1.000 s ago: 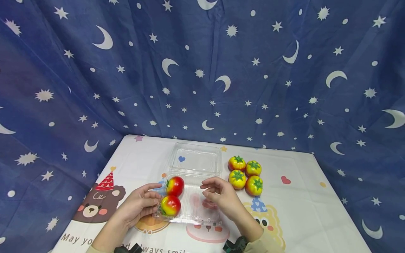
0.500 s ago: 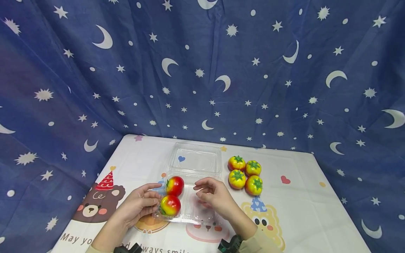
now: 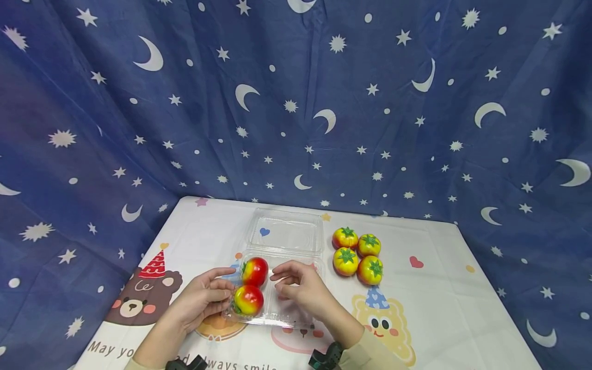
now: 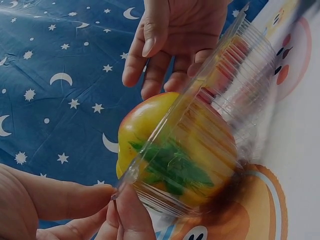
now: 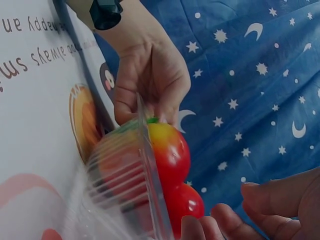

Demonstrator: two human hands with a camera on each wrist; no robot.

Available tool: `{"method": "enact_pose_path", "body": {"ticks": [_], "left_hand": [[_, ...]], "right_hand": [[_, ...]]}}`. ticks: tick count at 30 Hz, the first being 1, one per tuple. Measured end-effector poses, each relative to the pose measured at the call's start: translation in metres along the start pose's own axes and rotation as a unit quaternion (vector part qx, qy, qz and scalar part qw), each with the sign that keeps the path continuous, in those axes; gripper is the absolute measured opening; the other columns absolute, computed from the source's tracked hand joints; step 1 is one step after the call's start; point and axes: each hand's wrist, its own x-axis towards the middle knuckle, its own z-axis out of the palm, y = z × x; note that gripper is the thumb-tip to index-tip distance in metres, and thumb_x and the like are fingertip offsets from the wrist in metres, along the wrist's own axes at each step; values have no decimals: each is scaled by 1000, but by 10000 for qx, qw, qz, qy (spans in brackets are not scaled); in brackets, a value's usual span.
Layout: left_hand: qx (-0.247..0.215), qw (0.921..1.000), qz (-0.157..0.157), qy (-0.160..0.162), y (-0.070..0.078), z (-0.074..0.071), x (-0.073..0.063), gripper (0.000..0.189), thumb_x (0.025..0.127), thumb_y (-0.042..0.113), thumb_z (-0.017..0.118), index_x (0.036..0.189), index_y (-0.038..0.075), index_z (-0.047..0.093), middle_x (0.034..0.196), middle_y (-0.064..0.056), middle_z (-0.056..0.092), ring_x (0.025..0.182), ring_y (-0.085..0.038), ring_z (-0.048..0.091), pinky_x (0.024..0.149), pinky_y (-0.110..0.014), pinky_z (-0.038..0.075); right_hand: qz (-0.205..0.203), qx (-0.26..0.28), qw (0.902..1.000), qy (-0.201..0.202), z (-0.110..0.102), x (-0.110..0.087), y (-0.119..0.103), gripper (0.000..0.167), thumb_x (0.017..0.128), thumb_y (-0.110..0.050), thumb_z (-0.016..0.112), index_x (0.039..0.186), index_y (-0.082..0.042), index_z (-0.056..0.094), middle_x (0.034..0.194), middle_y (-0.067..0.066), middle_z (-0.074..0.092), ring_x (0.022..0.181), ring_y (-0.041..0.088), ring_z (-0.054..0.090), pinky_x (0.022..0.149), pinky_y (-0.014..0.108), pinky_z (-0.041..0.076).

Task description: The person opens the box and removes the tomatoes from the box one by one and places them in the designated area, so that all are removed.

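A clear plastic clamshell box (image 3: 289, 314) lies with its lid (image 3: 285, 231) folded back away from me. Two red and yellow toy tomatoes (image 3: 248, 300) sit in the left half of its base, one behind the other, tipped so their green leaf tops face left. My left hand (image 3: 203, 298) pinches the base's left rim between thumb and fingers, as the left wrist view shows at the rim (image 4: 120, 187). Over the right half of the base hovers my right hand (image 3: 302, 289), fingers loosely bent and holding nothing, just right of the tomatoes.
Several more yellow and red toy tomatoes (image 3: 357, 255) stand in a cluster right of the box, leaf tops up. A white cloth with cartoon prints (image 3: 430, 303) covers the table. Behind and to the left hangs a blue star-and-moon curtain (image 3: 296, 103).
My right hand has moved left across the box toward the two tomatoes. The left hand, the box and all the tomatoes have stayed put.
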Motion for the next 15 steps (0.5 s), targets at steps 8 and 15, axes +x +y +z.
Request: {"method": "enact_pose_path", "body": {"ticks": [8, 15], "left_hand": [[-15, 10000, -27, 40, 1, 0, 0, 71, 99, 0, 66, 162, -2, 34, 103, 0, 71, 79, -11, 69, 79, -23, 65], [-28, 10000, -50, 27, 1, 0, 0, 71, 99, 2, 67, 163, -2, 34, 103, 0, 70, 78, -11, 69, 79, -24, 65]], "right_hand": [[65, 174, 9998, -86, 9, 2, 1, 34, 94, 3, 69, 128, 5, 67, 128, 35, 69, 105, 41, 72, 80, 34, 68], [141, 197, 9995, -193, 15, 4, 2, 37, 93, 2, 69, 130, 4, 68, 128, 28, 72, 110, 43, 71, 81, 34, 68]]}}
